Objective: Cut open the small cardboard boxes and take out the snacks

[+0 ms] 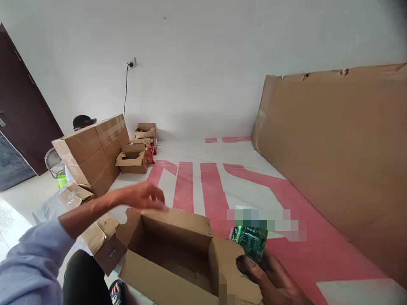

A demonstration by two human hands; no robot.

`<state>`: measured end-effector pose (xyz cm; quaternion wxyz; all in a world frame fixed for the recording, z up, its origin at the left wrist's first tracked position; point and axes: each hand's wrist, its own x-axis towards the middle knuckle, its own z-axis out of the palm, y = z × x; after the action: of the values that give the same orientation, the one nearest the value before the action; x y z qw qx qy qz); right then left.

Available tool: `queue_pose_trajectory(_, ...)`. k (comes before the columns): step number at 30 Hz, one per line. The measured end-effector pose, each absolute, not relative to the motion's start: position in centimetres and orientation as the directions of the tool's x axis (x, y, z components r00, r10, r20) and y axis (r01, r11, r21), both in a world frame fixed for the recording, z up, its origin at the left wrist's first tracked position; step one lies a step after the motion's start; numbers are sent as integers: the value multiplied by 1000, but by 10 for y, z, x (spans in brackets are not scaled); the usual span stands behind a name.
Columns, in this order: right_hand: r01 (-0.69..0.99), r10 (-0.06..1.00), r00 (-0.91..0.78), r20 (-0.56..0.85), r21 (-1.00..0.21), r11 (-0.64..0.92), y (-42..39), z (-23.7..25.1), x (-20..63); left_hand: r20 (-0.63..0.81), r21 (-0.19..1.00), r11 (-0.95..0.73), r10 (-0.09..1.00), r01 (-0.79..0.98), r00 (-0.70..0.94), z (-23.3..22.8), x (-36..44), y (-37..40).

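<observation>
An open cardboard box stands in front of me with its flaps spread, and only a thin strand shows on its floor. My left hand hovers above the box's far left corner, fingers loosely bent and slightly blurred, with nothing visible in them. To the right of the box, my right hand grips a shiny green packet by its lower end. The packet tilts upward beside the right flap, its top partly covered by a pixelated patch. My right thumb is near the cut-out of that flap.
A white sheet with red stripes spreads to the wall. On the right leans a large cardboard panel. Stacked closed cartons and smaller open boxes stand left, where a person's cap shows behind. Another carton sits by my knee.
</observation>
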<state>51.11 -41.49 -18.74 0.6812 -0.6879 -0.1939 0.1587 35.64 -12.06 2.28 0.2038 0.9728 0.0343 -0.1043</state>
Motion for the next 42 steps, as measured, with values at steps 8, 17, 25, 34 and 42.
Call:
queue_pose_trajectory(8, -39, 455, 890, 9, -995, 96, -400, -188, 506, -463, 6, -992, -118, -130, 878, -54, 302, -234)
queue_pose_trajectory(17, 44, 466, 885, 9, -997, -65, -390, -194, 541, -322, -335, -936, 224, 111, 920, -4, 322, -159)
queue_pose_trajectory(25, 547, 844, 511, 166, -820, -170, -261, -173, 562, -331, -356, -901, 370, 248, 868, -4, 280, -89)
queue_pose_trajectory(34, 666, 896, 399, 192, -733, -140, -83, -187, 532, -319, -334, -873, 460, 356, 828, -33, 274, -29)
queue_pose_trajectory(42, 584, 846, 489, 214, -801, -134, -59, -182, 521, -290, -329, -834, 535, 443, 793, -45, 279, -5)
